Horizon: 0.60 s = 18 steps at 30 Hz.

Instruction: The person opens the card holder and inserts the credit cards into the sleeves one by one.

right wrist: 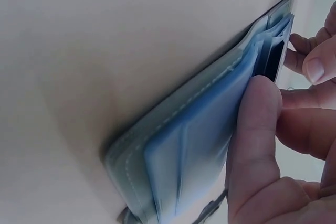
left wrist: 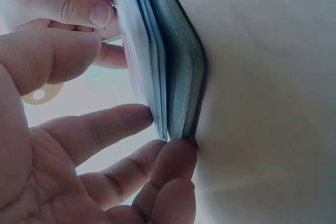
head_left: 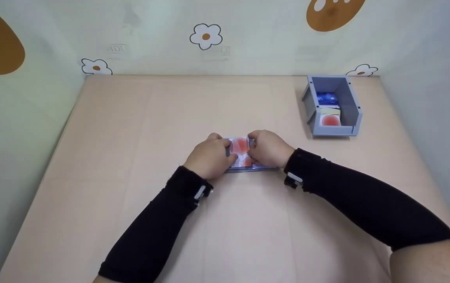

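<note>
A blue-grey stitched wallet lies open on the table, with layered pockets along its side. On it is a white card bearing a red circle. My left hand holds the wallet's left side, its fingertips along the edge of the wallet in the left wrist view and its thumb over the card. From the other side, my right hand pinches the card's right edge. In the right wrist view its thumb lies against the pocket layers. My fingers hide part of the card.
A grey bin stands at the back right of the table. Inside it are a blue packet and a card with a red circle. Patterned fabric walls enclose the table's back and sides.
</note>
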{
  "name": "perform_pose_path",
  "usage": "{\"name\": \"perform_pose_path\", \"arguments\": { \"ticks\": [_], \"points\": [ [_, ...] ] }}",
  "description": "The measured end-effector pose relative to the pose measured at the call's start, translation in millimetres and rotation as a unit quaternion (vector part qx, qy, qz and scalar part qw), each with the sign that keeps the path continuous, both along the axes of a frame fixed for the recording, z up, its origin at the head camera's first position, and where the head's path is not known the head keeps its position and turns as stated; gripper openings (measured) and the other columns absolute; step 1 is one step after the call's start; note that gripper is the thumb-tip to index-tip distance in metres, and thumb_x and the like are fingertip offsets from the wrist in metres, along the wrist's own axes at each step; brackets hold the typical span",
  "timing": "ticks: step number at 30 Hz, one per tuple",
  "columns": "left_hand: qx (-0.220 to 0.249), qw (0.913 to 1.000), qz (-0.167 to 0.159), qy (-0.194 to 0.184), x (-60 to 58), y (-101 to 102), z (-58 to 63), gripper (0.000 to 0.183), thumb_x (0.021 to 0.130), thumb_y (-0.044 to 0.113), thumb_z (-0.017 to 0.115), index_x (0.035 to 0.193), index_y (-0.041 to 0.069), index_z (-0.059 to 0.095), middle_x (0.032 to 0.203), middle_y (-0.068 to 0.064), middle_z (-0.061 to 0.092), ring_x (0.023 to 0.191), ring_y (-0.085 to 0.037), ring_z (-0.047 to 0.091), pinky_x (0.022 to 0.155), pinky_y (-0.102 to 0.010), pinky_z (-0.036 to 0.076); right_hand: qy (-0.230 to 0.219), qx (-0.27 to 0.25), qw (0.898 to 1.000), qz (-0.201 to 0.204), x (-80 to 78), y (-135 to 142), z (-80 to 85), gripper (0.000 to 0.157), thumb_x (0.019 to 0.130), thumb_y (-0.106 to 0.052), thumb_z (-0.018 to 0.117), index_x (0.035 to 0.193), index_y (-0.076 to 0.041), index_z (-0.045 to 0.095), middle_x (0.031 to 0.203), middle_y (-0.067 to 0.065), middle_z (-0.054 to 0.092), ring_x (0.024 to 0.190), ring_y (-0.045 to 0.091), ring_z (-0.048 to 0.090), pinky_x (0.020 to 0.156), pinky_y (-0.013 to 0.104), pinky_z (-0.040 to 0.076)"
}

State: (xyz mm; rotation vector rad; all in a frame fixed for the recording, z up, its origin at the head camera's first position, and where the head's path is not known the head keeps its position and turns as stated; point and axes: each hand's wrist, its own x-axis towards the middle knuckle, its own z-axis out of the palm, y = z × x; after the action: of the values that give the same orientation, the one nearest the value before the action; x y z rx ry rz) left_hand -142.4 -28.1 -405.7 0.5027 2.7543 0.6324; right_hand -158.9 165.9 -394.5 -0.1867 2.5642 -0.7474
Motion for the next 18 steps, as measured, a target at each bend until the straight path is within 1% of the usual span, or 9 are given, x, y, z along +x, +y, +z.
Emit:
{"name": "perform_pose_path", "arguments": {
  "ticks": [2, 5, 7, 9, 12, 16, 18],
  "points": [
    [0.004, 1.0000, -0.002, 0.003, -0.2, -0.3, -0.2, 0.047, 0.101, 0.040, 0.064, 0.133, 0.006, 0.070, 0.137, -0.016, 0.062, 0.114, -0.030, 0.068, 0.107, -0.044, 0.053, 0.003, 0.002, 1.000, 0.004, 0.9, -0.6, 0.1, 0.058, 0.098, -0.009, 0.062, 0.152, 0.007, 0.048, 0.065, -0.004, 0.061, 0.057, 0.008, 0.057, 0.064, 0.025, 0.048],
    [0.013, 0.9999, -0.002, 0.005, 0.1, -1.0, -0.8, 0.044, 0.101, 0.039, 0.064, 0.130, 0.006, 0.072, 0.135, -0.015, 0.063, 0.114, -0.030, 0.069, 0.105, -0.044, 0.054, 0.010, 0.003, 1.000, 0.012, 2.1, -1.3, -0.7, 0.058, 0.098, -0.009, 0.061, 0.152, 0.008, 0.048, 0.065, -0.004, 0.062, 0.059, 0.007, 0.058, 0.076, 0.027, 0.052],
    [0.019, 0.9998, -0.002, 0.004, 0.6, -1.5, -0.9, 0.043, 0.101, 0.038, 0.064, 0.128, 0.006, 0.072, 0.134, -0.014, 0.064, 0.113, -0.029, 0.069, 0.104, -0.044, 0.055, 0.017, 0.001, 1.000, 0.018, 3.3, -1.4, -1.2, 0.057, 0.097, -0.008, 0.061, 0.150, 0.009, 0.050, 0.065, -0.005, 0.063, 0.060, 0.007, 0.059, 0.080, 0.027, 0.052],
    [0.022, 0.9997, -0.003, 0.003, 1.0, -1.9, -0.9, 0.042, 0.101, 0.038, 0.064, 0.127, 0.006, 0.072, 0.134, -0.014, 0.063, 0.113, -0.029, 0.069, 0.104, -0.044, 0.055, 0.020, -0.003, 0.999, 0.026, 4.5, -1.5, -1.3, 0.055, 0.096, -0.008, 0.061, 0.148, 0.008, 0.053, 0.066, -0.004, 0.064, 0.060, 0.007, 0.058, 0.077, 0.027, 0.051],
    [0.024, 0.9997, -0.003, 0.003, 1.1, -2.0, -1.1, 0.041, 0.102, 0.038, 0.064, 0.127, 0.006, 0.073, 0.134, -0.014, 0.063, 0.112, -0.029, 0.070, 0.103, -0.044, 0.056, 0.023, -0.009, 0.999, 0.034, 6.5, -1.2, -0.6, 0.053, 0.096, -0.008, 0.061, 0.146, 0.009, 0.055, 0.067, -0.003, 0.068, 0.059, 0.006, 0.059, 0.071, 0.024, 0.050],
    [0.023, 0.9997, -0.003, 0.005, 0.9, -1.8, -1.3, 0.041, 0.102, 0.038, 0.064, 0.126, 0.006, 0.073, 0.133, -0.015, 0.064, 0.110, -0.029, 0.070, 0.102, -0.044, 0.056, 0.016, -0.016, 0.999, 0.037, 7.2, -0.9, 0.3, 0.053, 0.096, -0.007, 0.061, 0.146, 0.010, 0.055, 0.073, 0.002, 0.076, 0.061, 0.004, 0.064, 0.070, 0.021, 0.051],
    [0.022, 0.9997, -0.004, 0.006, 0.7, -1.8, -1.3, 0.041, 0.102, 0.038, 0.064, 0.126, 0.006, 0.073, 0.133, -0.015, 0.064, 0.111, -0.029, 0.070, 0.102, -0.044, 0.056, 0.013, -0.017, 0.999, 0.038, 7.3, -1.2, 0.7, 0.052, 0.096, -0.007, 0.060, 0.145, 0.009, 0.056, 0.074, 0.004, 0.077, 0.062, 0.003, 0.064, 0.071, 0.020, 0.051]
  ]
}}
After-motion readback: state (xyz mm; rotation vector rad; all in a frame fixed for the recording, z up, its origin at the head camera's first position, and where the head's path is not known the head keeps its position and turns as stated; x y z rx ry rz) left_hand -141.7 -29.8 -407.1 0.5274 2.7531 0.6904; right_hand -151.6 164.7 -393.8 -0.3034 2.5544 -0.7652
